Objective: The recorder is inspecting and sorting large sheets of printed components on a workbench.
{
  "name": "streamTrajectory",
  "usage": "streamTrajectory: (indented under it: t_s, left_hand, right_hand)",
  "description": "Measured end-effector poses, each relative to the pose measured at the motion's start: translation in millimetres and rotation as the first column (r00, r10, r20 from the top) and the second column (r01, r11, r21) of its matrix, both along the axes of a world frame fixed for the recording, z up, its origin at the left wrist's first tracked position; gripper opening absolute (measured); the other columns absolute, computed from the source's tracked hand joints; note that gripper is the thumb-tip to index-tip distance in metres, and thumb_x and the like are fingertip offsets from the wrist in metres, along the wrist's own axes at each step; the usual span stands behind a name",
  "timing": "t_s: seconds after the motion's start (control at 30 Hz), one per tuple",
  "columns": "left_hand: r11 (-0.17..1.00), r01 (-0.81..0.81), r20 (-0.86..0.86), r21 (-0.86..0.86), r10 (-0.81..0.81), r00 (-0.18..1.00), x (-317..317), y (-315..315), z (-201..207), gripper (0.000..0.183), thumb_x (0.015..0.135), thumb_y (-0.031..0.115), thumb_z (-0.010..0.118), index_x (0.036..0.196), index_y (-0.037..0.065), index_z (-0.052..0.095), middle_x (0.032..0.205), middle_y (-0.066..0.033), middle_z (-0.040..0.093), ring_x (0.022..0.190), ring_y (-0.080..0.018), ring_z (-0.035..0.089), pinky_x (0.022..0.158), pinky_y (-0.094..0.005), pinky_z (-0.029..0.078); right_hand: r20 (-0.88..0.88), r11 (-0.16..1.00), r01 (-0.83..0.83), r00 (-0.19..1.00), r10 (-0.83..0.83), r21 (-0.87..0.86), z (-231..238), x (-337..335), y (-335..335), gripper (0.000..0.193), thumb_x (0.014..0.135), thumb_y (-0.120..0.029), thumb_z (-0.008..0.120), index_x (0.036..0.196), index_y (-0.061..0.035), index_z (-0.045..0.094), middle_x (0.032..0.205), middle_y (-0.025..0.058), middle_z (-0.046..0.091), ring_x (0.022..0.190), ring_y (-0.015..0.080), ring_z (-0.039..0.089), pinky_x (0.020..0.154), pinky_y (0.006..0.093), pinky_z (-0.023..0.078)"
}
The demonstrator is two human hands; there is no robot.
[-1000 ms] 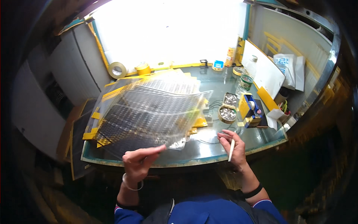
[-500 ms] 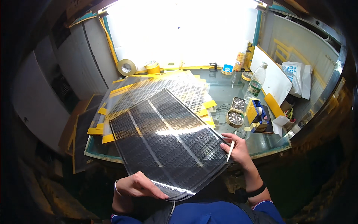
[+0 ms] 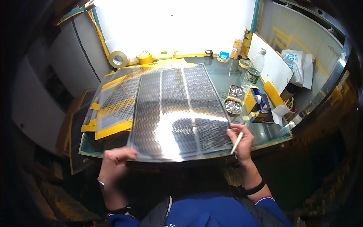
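A large dark, glossy film sheet (image 3: 170,109), covered in a fine repeated pattern with two pale lengthwise strips, slants over the glass table. Its near left corner is pinched in my left hand (image 3: 117,156), which is smeared by motion. At the near right edge, my right hand (image 3: 244,142) grips the sheet between thumb and fingers. That same hand also carries a slim white pen-like tool (image 3: 237,142), pointing down toward me. Under the sheet and to its left lie other patterned clear films (image 3: 119,98) with yellow tape on their edges.
A bright lit panel (image 3: 174,30) stands behind the glass table (image 3: 261,136). Tape rolls (image 3: 118,59) sit along its foot. To the right are a clear bottle (image 3: 254,70), open tins of small bits (image 3: 233,107), a blue-and-yellow tape dispenser (image 3: 257,100) and a white board (image 3: 270,64).
The sheet has moved away from me and turned straighter, with its near edge now by the table's front edge. My left hand has gone forward and left; the right has risen slightly.
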State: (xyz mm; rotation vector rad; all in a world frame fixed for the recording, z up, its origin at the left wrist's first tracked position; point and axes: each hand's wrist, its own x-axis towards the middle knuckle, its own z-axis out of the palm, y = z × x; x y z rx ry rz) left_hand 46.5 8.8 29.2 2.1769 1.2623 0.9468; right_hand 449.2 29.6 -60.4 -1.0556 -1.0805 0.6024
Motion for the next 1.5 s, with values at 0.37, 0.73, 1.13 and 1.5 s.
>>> streamTrajectory:
  t_s: [0.37, 0.73, 1.13, 1.5]
  left_hand:
    - [0.891, 0.430, -0.295, 0.147, -0.376, 0.879, 127.8, 6.5, -26.6, 0.056, 0.072, 0.020, 0.079, 0.122, 0.004, 0.058, 0.134, -0.0148, 0.052, 0.129, -0.0298, 0.045, 0.109, -0.0466, 0.034]
    - [0.917, 0.285, -0.285, 0.279, -0.205, 0.937, 138.4, 6.6, -55.6, 0.053, 0.074, 0.022, 0.077, 0.119, 0.001, 0.058, 0.130, -0.0171, 0.054, 0.125, -0.0323, 0.048, 0.108, -0.0471, 0.035]
    - [0.905, 0.246, -0.223, 0.347, -0.175, 0.959, 145.6, 6.5, -68.3, 0.040, 0.075, 0.016, 0.076, 0.110, 0.003, 0.063, 0.121, -0.0143, 0.061, 0.116, -0.0306, 0.056, 0.103, -0.0465, 0.042]
    - [0.909, 0.243, -0.224, 0.339, -0.172, 0.959, 146.8, 8.5, -69.8, 0.040, 0.074, 0.017, 0.076, 0.110, 0.005, 0.063, 0.120, -0.0129, 0.061, 0.115, -0.0296, 0.057, 0.102, -0.0467, 0.043]
  right_hand:
    - [0.691, 0.993, -0.100, 0.722, 0.034, 0.055, 18.2, -20.6, -3.3, 0.043, 0.091, -0.024, 0.061, 0.129, -0.0058, 0.052, 0.100, 0.0189, 0.063, 0.092, 0.0352, 0.059, 0.080, 0.0409, 0.047]
    - [0.659, 0.957, -0.261, 0.743, 0.117, 0.124, 21.9, -6.3, -32.4, 0.018, 0.088, -0.015, 0.061, 0.099, -0.0022, 0.068, 0.084, 0.0126, 0.063, 0.076, 0.0278, 0.057, 0.072, 0.0374, 0.046]
    - [0.743, 0.900, -0.407, 0.648, 0.166, 0.154, 19.4, -21.8, -30.2, 0.022, 0.070, -0.005, 0.077, 0.091, -0.0086, 0.070, 0.085, 0.0047, 0.070, 0.078, 0.0216, 0.066, 0.085, 0.0392, 0.051]
    - [0.745, 0.899, -0.408, 0.648, 0.160, 0.162, 13.5, -22.4, -29.0, 0.022, 0.069, -0.004, 0.077, 0.089, -0.0087, 0.070, 0.090, 0.0043, 0.071, 0.081, 0.0202, 0.067, 0.088, 0.0428, 0.051]
